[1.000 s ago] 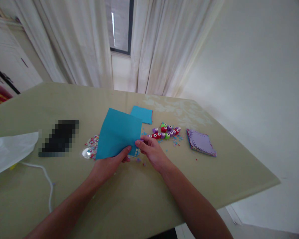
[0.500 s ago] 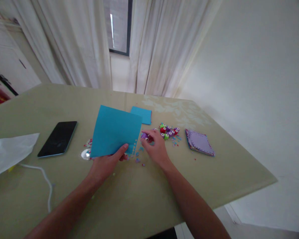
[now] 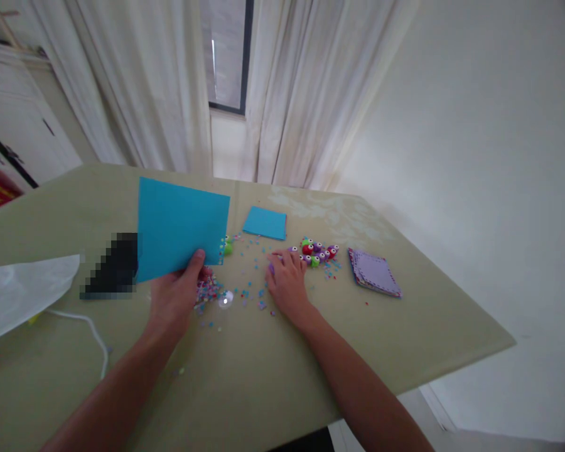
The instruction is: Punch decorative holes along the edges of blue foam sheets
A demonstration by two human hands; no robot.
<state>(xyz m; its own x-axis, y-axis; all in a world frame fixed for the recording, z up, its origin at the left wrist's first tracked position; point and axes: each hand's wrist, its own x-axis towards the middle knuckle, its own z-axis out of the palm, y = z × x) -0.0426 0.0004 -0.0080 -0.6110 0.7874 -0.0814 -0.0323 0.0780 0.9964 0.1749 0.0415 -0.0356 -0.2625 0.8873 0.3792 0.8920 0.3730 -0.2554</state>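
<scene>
Head view: left hand [image 3: 174,300] holds blue sheet [image 3: 179,220] upright, punched edge [image 3: 221,250] right.

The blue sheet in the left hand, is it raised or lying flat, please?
Raised: the left hand pinches the blue sheet near its lower edge, above the table.

Widest way in: near part of bench [image 3: 245,383], btwn the two forearms, w/ only a few loose bits. R side of bench, past purple card stack [image 3: 375,272], is open too. Gap btwn that stack & row of googly-eyed beads [image 3: 314,258] is narrow; R hand [image 3: 288,279] blocks the row's L end. Centre: scattered confetti [image 3: 209,289] + clear disc [image 3: 225,300] low; small blue stack [image 3: 265,223] behind. Raised blue sheet [image 3: 182,227] in L hand [image 3: 176,295] blocks centre-L, overlapping dark slab [image 3: 113,267]. Far L: white bag [image 3: 28,292], cord [image 3: 93,329].
</scene>
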